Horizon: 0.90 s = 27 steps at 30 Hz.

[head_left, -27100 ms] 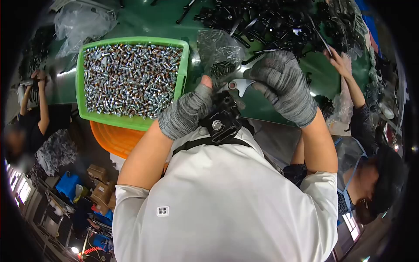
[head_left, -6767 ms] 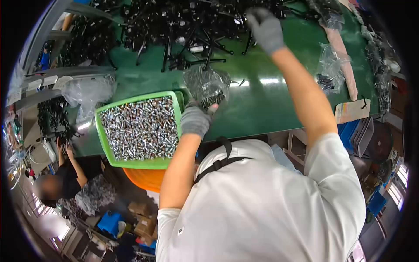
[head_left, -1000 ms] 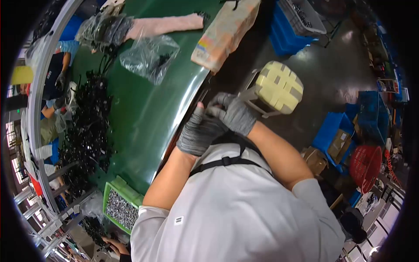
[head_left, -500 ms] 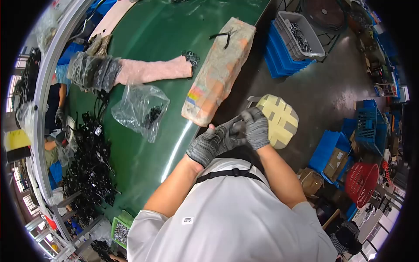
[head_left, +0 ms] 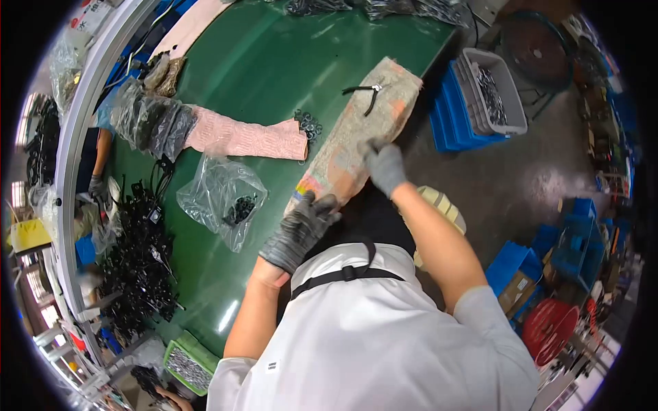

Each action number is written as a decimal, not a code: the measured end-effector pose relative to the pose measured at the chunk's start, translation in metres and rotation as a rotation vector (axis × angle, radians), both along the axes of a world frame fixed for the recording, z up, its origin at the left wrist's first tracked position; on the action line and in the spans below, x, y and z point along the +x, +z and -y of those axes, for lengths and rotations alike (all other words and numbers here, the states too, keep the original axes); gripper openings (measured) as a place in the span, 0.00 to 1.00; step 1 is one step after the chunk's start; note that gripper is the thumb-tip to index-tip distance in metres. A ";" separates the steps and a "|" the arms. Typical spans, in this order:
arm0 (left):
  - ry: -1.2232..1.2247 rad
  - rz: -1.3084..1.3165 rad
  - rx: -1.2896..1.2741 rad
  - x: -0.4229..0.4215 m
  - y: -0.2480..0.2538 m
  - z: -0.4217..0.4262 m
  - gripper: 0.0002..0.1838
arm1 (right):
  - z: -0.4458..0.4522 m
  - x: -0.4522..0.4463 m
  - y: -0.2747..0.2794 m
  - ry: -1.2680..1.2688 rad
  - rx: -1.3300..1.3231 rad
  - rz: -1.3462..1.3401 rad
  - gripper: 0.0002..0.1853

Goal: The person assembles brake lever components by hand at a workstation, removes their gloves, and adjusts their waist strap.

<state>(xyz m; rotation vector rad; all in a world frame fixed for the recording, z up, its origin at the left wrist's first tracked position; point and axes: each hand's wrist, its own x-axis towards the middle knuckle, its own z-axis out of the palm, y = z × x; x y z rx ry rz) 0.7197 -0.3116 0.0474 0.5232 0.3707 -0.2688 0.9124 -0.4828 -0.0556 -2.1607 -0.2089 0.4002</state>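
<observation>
My left hand [head_left: 300, 231], in a grey knit glove, is at the near end of a long padded block [head_left: 343, 147] wrapped in worn cloth and tape. Its thumb and fingers are apart, and I see nothing held. Over the block's right side is my right hand [head_left: 385, 166], also gloved; motion blurs its fingers, so their grip is unclear. Cutting pliers [head_left: 373, 97] with black handles lie on the far part of the block. To its left, small dark rings [head_left: 310, 127] lie beside a pink cloth-covered piece [head_left: 247, 135].
On the green table [head_left: 226, 288] are a clear plastic bag [head_left: 219, 195] with small black parts and a heap of black cables [head_left: 137, 267]. A green bin [head_left: 192, 363] of metal parts stands near-left. Right are a grey crate [head_left: 493, 92] on blue crates, a stool [head_left: 442, 209] and a red basket [head_left: 550, 331].
My hands, close together before, have separated. The left has moved left onto the block's near end; the right has moved up over the block's side. The view has shifted.
</observation>
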 end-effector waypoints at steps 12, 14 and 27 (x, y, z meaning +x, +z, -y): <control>0.437 -0.414 0.089 0.062 -0.051 0.007 0.26 | -0.015 0.213 -0.065 0.370 -0.710 -0.277 0.29; 0.924 -0.244 -1.465 0.069 -0.052 0.010 0.27 | -0.020 0.217 -0.035 0.479 -0.776 -0.222 0.29; 0.746 -0.262 -0.213 0.119 -0.047 0.054 0.23 | -0.071 0.115 0.005 1.011 0.076 -0.186 0.19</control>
